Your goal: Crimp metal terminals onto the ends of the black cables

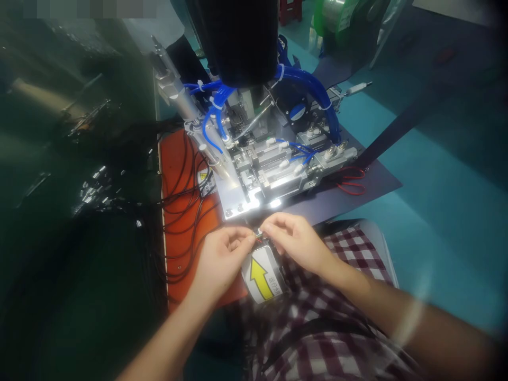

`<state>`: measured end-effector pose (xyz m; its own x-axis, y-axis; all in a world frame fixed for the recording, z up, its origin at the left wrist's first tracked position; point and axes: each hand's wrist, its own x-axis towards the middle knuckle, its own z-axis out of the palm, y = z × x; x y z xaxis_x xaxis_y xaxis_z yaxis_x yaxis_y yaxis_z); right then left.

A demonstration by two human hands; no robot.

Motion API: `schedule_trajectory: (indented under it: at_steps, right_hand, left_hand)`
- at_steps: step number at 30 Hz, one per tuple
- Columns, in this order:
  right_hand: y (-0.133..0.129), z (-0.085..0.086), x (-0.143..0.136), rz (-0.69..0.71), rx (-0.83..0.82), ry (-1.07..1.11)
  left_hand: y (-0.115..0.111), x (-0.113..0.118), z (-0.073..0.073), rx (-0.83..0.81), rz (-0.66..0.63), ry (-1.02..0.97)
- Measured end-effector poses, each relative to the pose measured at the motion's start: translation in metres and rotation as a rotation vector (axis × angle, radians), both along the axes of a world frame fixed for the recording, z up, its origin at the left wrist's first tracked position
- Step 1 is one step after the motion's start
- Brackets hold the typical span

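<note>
My left hand (226,254) is closed in a pinch, thumb against forefinger, on a few thin wires (258,239). Red and greenish strands show between the fingertips. My right hand (291,238) pinches the same wires from the other side, its fingertips almost touching those of the left. A small pale bit shows at the right fingertips, too small to make out. Just beneath the hands is a white label with a yellow arrow (260,272). In front of them stands a metal machine (273,169) with pneumatic cylinders and blue air tubes.
Black cables (186,196) trail over the orange surface (174,288) at the left. A large black cylindrical housing (242,39) hangs above the machine. Further off stands a green reel of wire (335,18). A red cord (351,182) lies by the machine's right end.
</note>
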<state>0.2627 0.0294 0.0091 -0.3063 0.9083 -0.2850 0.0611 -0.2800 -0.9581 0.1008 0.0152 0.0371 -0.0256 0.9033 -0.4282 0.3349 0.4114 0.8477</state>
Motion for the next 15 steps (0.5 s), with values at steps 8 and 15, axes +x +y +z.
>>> schedule_trajectory:
  at_steps: [8,15]
  right_hand:
    - [-0.0059,-0.0061,-0.0079,-0.059,0.078,-0.039]
    - [-0.0015,-0.0055,-0.0048,0.009,-0.011,0.054]
  left_hand:
    - [0.0000,0.0006,0.0006,0.017,0.002,0.032]
    - [-0.0001,0.0011,-0.0008,0.041,-0.027,0.020]
